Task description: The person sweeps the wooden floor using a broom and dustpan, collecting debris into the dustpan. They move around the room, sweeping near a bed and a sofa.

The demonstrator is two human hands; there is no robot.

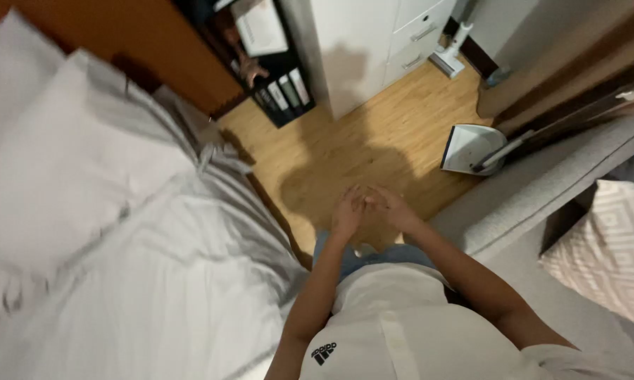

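Observation:
My left hand (pixel 348 213) and my right hand (pixel 391 206) meet in front of my body, fingertips touching over the wooden floor (pixel 373 127). Both look blurred, with fingers loosely spread; I see nothing held in either. Below them are my white shirt (pixel 394 324) and blue jeans (pixel 352 257). A bed with a white sheet (pixel 155 281) lies just left of my left arm.
White pillows (pixel 63 162) lie at the left on the bed. A grey sofa edge (pixel 542 190) with a patterned cushion (pixel 609 243) is on the right. A white dustpan (pixel 469 148) sits on the floor, a black shelf with binders (pixel 281 84) and white drawers (pixel 394 42) beyond.

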